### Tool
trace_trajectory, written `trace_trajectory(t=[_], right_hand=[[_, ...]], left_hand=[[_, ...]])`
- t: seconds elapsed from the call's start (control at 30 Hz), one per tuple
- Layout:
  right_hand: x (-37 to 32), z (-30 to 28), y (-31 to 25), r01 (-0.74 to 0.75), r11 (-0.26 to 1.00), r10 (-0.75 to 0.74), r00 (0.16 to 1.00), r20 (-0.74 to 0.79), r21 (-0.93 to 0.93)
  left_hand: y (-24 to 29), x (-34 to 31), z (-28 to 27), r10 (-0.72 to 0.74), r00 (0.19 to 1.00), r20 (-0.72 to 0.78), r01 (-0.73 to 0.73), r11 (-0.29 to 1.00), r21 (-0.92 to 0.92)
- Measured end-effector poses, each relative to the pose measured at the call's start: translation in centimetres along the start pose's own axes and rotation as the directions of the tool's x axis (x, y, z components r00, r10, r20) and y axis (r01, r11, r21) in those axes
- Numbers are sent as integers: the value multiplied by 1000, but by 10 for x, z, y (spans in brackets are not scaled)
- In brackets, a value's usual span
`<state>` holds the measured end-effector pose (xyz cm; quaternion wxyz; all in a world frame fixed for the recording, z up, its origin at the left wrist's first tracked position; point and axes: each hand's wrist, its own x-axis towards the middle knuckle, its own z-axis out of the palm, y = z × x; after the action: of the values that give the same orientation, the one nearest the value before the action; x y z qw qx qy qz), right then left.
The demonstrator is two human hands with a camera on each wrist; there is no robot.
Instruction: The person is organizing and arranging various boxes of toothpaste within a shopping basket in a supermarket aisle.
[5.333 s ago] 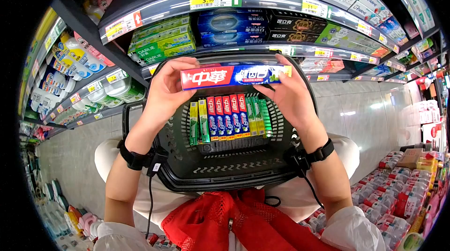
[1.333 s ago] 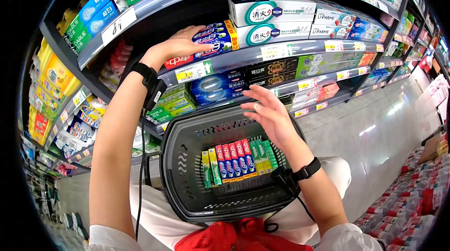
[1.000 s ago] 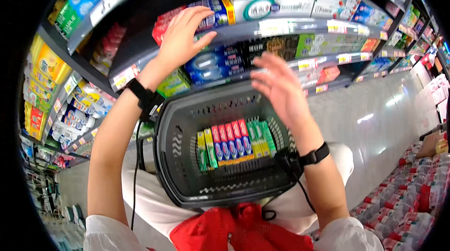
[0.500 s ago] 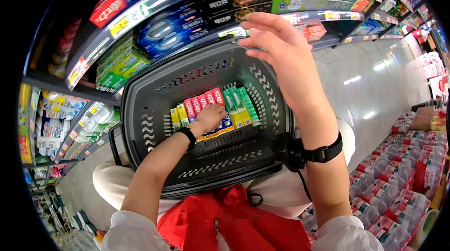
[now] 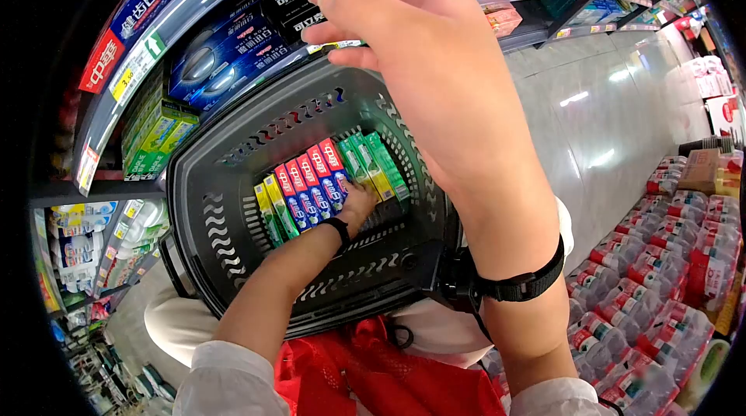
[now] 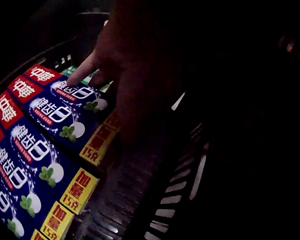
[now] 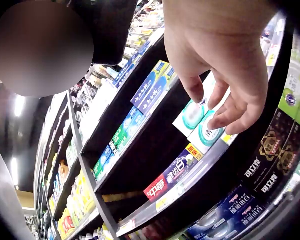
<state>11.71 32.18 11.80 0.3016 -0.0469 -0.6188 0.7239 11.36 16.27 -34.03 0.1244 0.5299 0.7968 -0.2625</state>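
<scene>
Shelves [image 5: 66, 193] face the basket [image 5: 198, 171]; inside, red-blue boxes [image 5: 308, 183] lie lengthwise, red ends toward them. Left hand [image 5: 359, 204] touches one, grip unclear; right hand [image 5: 420, 35] hovers, relaxed. Only right wrist view shows white packs [image 7: 194, 116].

I cannot make out the lower fingers of the bare left hand [image 6: 124, 62], lost in shadow; that view's left edge cuts off red-and-blue cardboard toothpaste boxes [image 6: 37, 150]. In head view, the bare right hand [image 5: 423, 35] obscures part of the black plastic basket [image 5: 203, 171].
</scene>
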Motion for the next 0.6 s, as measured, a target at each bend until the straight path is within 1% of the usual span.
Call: trace_trajectory(t=[0.03,0.07,0.13,0.17,0.2,0.23,0.27,0.3,0.37,0.4,0.43,0.47,0.5,0.57,0.6], right_hand=[[0,-1,1,0,1000,0,1000,-2,1],[1,-3,2,-9,1000,8,1000,6,16],[2,-5,5,-26,999,25,999,24,48],[3,-5,6,-33,997,31,999,36,65],[3,-4,5,-37,996,33,998,50,84],[2,-4,4,-31,996,26,998,55,89],[2,-4,3,-64,993,59,997,59,99],[1,-3,2,-97,989,90,994,64,109],[-1,0,2,-86,989,77,994,79,122],[-1,2,4,-103,987,92,992,87,122],[-1,3,5,-120,985,109,990,94,122],[-2,3,6,-129,988,119,987,111,85],[-4,4,6,-122,989,112,987,117,88],[-6,7,8,-146,989,144,980,140,5],[-7,7,10,-128,989,138,978,154,-73]], left_hand=[[3,4,4,23,1000,19,-24,999,48],[3,4,-4,24,1000,19,-25,998,49],[-2,-8,-32,153,975,-160,-123,975,186],[-10,-13,-45,150,975,-161,-119,975,188],[-22,-17,-60,251,916,-313,-201,962,183],[-36,-23,-77,339,824,-454,-281,940,192],[-47,-30,-104,309,850,-427,-303,949,84],[-61,-18,-96,386,706,-594,-340,920,194],[-93,-56,-168,231,795,-562,-282,960,-4],[-111,-65,-185,81,809,-582,-259,938,-229],[-131,-74,-195,-67,819,-571,-236,866,-441],[-146,-89,-203,-246,813,-528,-169,768,-618],[-160,-104,-208,-411,793,-449,-109,629,-769],[-189,-133,-204,-530,798,-285,-99,351,-931],[-194,-152,-211,-558,816,-151,-148,52,-988]])
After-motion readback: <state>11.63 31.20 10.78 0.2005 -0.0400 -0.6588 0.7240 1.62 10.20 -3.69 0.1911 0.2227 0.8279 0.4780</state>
